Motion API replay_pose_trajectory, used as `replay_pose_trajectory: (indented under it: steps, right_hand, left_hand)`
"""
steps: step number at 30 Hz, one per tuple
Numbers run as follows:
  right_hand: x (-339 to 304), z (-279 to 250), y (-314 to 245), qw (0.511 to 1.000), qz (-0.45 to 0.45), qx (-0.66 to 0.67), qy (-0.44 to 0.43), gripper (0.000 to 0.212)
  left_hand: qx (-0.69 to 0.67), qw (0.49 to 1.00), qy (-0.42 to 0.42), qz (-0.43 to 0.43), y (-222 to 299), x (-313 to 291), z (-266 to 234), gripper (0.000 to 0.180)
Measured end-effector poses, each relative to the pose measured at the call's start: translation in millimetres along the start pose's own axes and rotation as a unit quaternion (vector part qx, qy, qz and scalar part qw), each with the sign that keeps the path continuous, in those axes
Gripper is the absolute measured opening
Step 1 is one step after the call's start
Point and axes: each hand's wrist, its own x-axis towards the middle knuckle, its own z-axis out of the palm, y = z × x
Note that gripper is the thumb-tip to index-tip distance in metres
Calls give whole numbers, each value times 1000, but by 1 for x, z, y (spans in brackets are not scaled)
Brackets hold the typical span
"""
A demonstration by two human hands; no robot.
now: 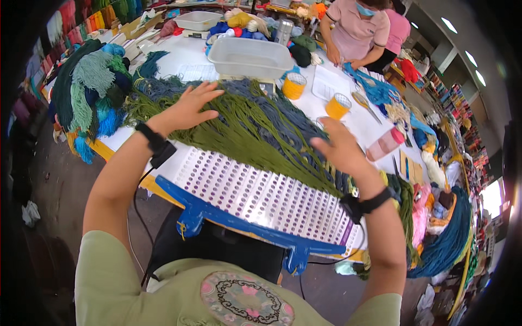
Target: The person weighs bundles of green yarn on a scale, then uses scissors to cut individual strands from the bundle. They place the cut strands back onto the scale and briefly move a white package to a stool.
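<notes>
Yarn workroom with a white tabletop [176, 54], around which skeins of many colours are heaped; at the far side, work is being done by a co-worker [356, 32] in a pale pink shirt. Across the middle, a broad fan of olive-green yarn [239, 130] is laid over blue-grey yarn [236, 87], its near edge lying across a white sheet [255, 190] marked with rows of dark round spots. A curved blue bar [234, 220] is set along the near edge. Beyond the yarn stands a clear plastic bin [250, 57]; scissors [365, 106] and a pink-lidded bottle [385, 144] are placed to the right.

The left hand [190, 108] is extended over the left part of the green yarn, its grip spread wide with nothing held; whether the strands are touched cannot be told. The right hand [341, 144] is held near the fan's right end, its grip likewise loose and without a hold.

The step in hand is judged to be the spreading and evening of the strands. For the next move, a light, flat touch by both hands would be called for, so that the strands are not tangled.
</notes>
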Motion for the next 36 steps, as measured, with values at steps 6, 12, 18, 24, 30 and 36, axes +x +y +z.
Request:
replay_pose_trajectory:
  steps: [6, 12, 18, 24, 30, 36]
  right_hand:
    - [150, 124, -53, 997, 10, 70, -28, 52]
    - [164, 159, -81, 984, 25, 75, -156, 44]
    - [175, 163, -72, 932, 148, 193, -268, 43]
    - [211, 181, -96, 911, 225, 59, -340, 41]
    - [201, 182, -106, 954, 184, 80, -223, 41]
    - [207, 181, -93, 950, 287, 30, -119, 60]
  left_hand:
    - [43, 998, -45, -32, -33, 55, 33, 73]
    - [-44, 996, -41, 68, -48, 49, 40, 66]
    - [-135, 985, -105, 0, -50, 45, 22, 60]
    - [-258, 964, -65, 13, -71, -11, -7, 53]
    - [-323, 941, -60, -80, -85, -93, -49, 39]
    - [-328, 931, -95, -132, -106, -184, -71, 29]
